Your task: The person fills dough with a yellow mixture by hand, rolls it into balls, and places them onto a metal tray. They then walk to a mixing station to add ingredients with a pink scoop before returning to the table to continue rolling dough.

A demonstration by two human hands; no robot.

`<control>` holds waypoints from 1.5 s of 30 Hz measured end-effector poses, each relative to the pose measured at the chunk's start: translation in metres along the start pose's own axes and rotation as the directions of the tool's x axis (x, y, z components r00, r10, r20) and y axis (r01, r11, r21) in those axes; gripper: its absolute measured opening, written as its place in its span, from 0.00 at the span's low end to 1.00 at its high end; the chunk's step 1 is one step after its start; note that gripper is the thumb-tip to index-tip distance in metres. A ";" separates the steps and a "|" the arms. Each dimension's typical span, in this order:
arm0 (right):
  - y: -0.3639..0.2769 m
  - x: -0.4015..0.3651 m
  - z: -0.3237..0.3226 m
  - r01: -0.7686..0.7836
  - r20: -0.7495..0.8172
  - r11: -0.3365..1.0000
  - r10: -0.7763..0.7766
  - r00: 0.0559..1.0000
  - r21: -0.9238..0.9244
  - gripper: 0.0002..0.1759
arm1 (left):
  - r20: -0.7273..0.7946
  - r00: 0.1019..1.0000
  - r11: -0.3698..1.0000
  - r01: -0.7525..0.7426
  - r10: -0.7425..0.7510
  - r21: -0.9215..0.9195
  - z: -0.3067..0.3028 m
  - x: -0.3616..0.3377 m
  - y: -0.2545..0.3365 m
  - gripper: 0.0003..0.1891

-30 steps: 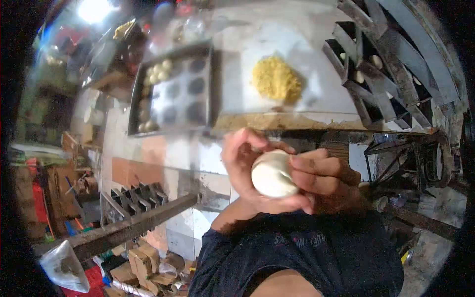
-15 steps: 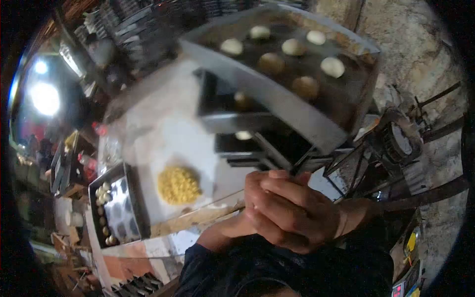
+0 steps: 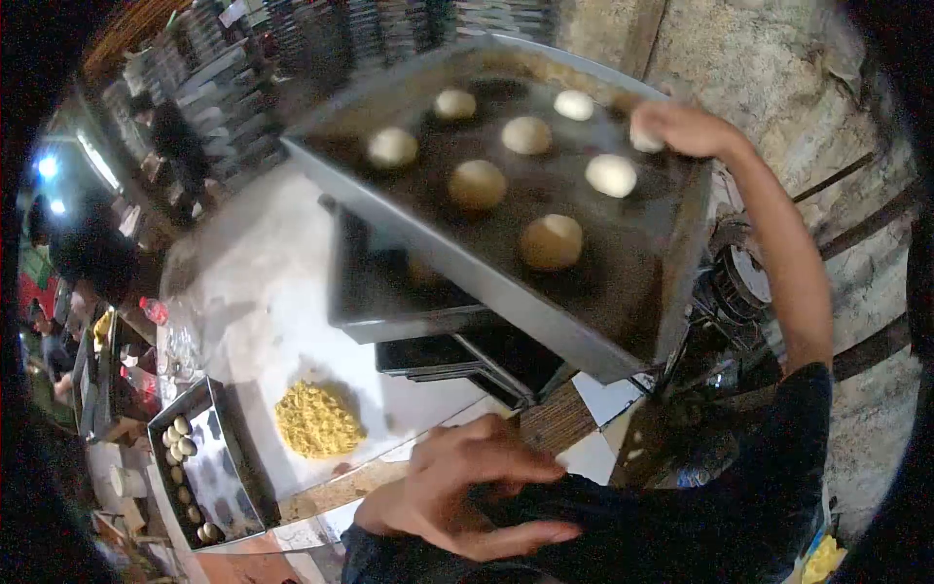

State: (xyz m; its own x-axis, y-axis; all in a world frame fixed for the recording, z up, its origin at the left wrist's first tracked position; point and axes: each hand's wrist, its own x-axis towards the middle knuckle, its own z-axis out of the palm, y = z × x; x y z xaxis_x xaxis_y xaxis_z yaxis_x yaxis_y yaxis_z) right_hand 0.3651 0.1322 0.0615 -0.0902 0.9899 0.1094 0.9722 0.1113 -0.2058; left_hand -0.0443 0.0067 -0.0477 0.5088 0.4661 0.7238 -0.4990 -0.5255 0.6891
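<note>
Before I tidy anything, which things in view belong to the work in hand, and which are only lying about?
Belong, it seems:
right hand, at a dough ball
left hand, open
large tray and its other dough balls
yellow crumbly heap
lower-left tray with pale balls

Lying about, probably:
clear bottle
white tub
yellow item at lower right

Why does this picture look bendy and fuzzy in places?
Head view: the dark round border and bowed-looking baking tray suggest a very wide lens; in the head view, the right hand looks smeared, likely motion blur; also in the head view, a light glares at far left.
</note>
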 end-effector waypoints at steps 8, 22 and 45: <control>-0.004 0.017 -0.004 -0.023 0.202 0.993 -0.001 0.979 0.115 0.33 | -0.177 0.920 0.864 0.389 -0.349 0.318 -0.101 -0.104 0.037 0.13; -0.304 -0.151 0.099 0.243 -0.706 0.895 -0.445 0.551 -0.373 0.21 | -0.984 -0.081 -0.065 0.994 0.161 -0.093 -0.601 -0.623 0.052 0.33; -0.381 -0.077 0.309 0.610 -0.379 0.301 -0.565 0.733 0.733 0.30 | -0.755 0.525 0.709 0.696 -0.393 0.114 -0.104 -0.187 0.036 0.33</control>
State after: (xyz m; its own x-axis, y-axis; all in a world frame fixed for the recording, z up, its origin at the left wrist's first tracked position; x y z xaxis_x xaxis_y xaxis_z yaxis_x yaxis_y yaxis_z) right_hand -0.0656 0.0411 -0.1689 -0.5336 0.6294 0.5649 0.0789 0.7021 -0.7077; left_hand -0.2302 -0.0258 -0.1543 -0.0665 0.9886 0.1353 0.0802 -0.1298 0.9883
